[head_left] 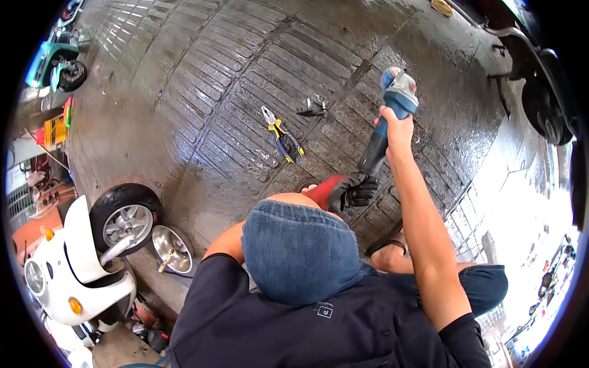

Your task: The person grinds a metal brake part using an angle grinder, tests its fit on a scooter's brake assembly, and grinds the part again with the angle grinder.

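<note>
My right hand (397,130) is bare and closed around the blue and black body of an angle grinder (375,147), whose metal head and disc point away from me. Just below the tool's rear end is my left hand (354,192), in a black glove with a red cuff. Its fingers are curled together, and what they hold, if anything, is hidden. Combination pliers (282,135) with yellow and blue handles lie on the wet floor left of the grinder. Beside them is a small dark metal part (314,108) with bright pins.
My denim-covered knee (300,251) rises in front of me. At left stand a white scooter body (76,264), a wheel (127,222) and a round metal bowl-shaped part (172,249). A green scooter (56,66) is at far left, another vehicle's wheel (548,113) at right.
</note>
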### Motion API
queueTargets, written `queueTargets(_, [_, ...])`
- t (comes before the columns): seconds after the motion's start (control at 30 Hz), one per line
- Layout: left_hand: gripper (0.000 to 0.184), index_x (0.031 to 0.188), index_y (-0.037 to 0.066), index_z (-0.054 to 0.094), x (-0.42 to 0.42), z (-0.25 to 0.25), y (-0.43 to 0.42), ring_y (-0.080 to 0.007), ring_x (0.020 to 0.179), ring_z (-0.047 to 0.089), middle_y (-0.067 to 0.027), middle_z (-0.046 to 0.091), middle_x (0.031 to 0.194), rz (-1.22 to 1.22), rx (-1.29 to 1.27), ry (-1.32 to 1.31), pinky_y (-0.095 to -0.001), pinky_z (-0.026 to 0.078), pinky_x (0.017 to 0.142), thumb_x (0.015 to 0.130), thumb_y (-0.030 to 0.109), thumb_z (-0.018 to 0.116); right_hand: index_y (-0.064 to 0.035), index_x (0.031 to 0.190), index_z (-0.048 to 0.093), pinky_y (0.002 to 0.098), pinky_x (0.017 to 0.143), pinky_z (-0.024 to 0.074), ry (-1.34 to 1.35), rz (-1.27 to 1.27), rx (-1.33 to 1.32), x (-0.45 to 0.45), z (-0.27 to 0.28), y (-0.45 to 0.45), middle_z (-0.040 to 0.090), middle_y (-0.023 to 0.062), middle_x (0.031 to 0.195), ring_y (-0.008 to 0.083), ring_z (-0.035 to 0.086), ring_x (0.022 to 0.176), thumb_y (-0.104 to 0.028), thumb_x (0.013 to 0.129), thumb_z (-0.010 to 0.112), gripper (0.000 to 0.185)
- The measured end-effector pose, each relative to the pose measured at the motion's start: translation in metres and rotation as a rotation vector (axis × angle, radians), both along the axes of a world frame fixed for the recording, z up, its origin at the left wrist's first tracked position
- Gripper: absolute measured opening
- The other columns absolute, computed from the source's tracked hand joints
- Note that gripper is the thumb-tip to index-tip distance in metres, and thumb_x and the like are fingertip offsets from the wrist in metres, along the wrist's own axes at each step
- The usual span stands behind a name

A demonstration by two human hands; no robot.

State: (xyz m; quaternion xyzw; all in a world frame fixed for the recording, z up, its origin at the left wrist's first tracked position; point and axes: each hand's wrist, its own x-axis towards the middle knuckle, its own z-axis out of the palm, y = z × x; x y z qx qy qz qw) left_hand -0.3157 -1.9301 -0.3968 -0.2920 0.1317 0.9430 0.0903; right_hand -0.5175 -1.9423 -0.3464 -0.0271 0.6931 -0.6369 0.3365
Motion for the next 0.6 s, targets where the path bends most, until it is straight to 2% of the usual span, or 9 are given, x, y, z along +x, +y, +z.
queueTargets(0.23, [0.035,0.123,0.006,0.056,-0.003,0.007,0.000,-0.0249,0.089,0.065,-0.0145,0.066,0.102,-0.020,0.042,-0.022,-0.0369,0.052,0.079,0.091,0.021,0.058,-0.0016,0.098,0.052,0.0287,0.054,0.0475,0.019,-0.116,0.037,-0.006,-0.005,0.005,0.060,0.0061,0.079,0.0154,0.059,0.058,-0.013,0.075,0.072,0.033])
queueTargets(0.43, [0.036,0.122,0.003,0.055,-0.010,0.014,0.003,-0.0235,0.088,0.066,-0.0131,0.067,0.102,0.000,0.064,-0.023,-0.0366,0.052,0.079,0.092,0.023,0.058,-0.0014,0.101,0.050,0.0289,0.055,0.0475,0.127,-0.067,0.047,-0.006,-0.011,0.011,0.061,0.0068,0.082,0.0156,0.058,0.059,-0.011,0.074,0.072,0.036])
queueTargets(0.6, [0.036,0.122,0.001,0.055,-0.011,0.022,-0.002,-0.0223,0.087,0.066,-0.0120,0.068,0.101,0.032,0.055,-0.028,-0.0363,0.053,0.079,0.094,0.024,0.057,-0.0017,0.104,0.050,0.0291,0.055,0.0478,0.113,-0.061,0.032,-0.008,-0.009,0.006,0.061,0.0065,0.082,0.0152,0.058,0.058,-0.011,0.074,0.072,0.038])
